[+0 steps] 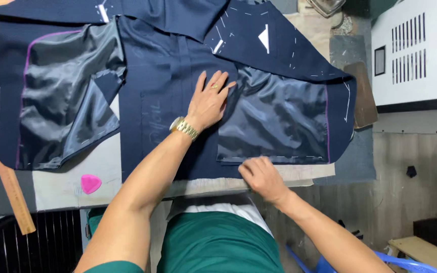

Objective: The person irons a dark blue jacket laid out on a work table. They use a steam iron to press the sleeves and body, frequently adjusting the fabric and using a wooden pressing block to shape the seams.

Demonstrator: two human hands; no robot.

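A dark navy jacket piece [163, 65] lies spread inside-out on the worktable, with shiny grey lining panels at left [61, 96] and right [274, 119] and white basting stitches. My left hand [209, 100], wearing a gold watch and ring, presses flat on the navy cloth beside the right lining panel, fingers spread. At the near hem my right hand [261, 177] has its fingers curled, pinching the lower edge of the fabric just below the right lining.
A pink tailor's chalk [90, 183] lies on the pale table cover [56, 189] near the front left. A long wooden ruler [3, 172] runs along the left edge. An iron [327, 6] sits at the back, a white vented box [416, 50] at right.
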